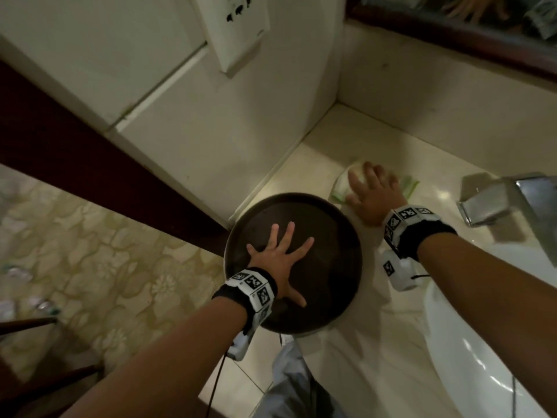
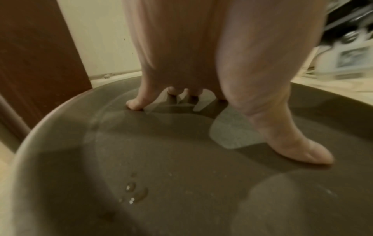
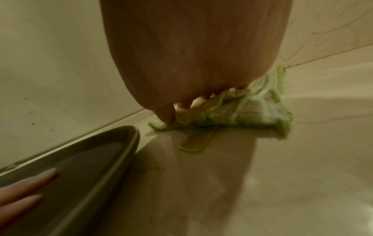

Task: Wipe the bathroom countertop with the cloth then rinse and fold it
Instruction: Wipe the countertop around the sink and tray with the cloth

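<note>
A pale green and white cloth [image 1: 407, 184] [image 3: 252, 111] lies bunched on the cream countertop [image 1: 376, 312] near the back left corner. My right hand [image 1: 370, 194] [image 3: 191, 63] presses flat on it with fingers spread and straight. A round dark brown tray [image 1: 331, 267] [image 2: 181, 175] [image 3: 80, 159] sits at the counter's left end, with a few water drops in it. My left hand [image 1: 280, 257] [image 2: 201, 63] rests in the tray, fingers splayed, fingertips [image 2: 135, 105] touching its floor.
A chrome tap [image 1: 506, 200] stands right of the cloth above a white basin [image 1: 482, 342]. Cream walls meet in the corner behind the cloth. A wall socket plate [image 1: 238, 28] hangs above. Patterned floor [image 1: 90, 251] lies past the counter's left edge.
</note>
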